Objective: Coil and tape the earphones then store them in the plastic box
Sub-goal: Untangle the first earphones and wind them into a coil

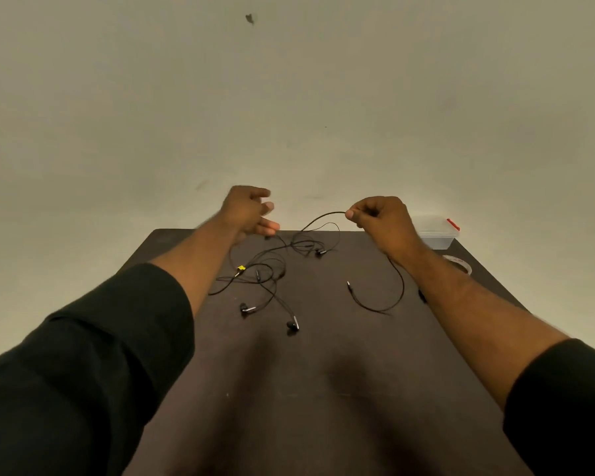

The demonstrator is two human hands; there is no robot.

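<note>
Tangled earphones (272, 269) clutter the table's (323, 389) far middle; near half lies bare.

Dark brown table (323, 389), plain beige wall (323, 97) behind, small dark mark (249, 18), perhaps a chip, dim light

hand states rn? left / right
Left hand: open, fingers loosely spread above the tangled earphones, holding nothing visible.
Right hand: closed, fingers pinching the black earphone cable lifted off the table.
</note>
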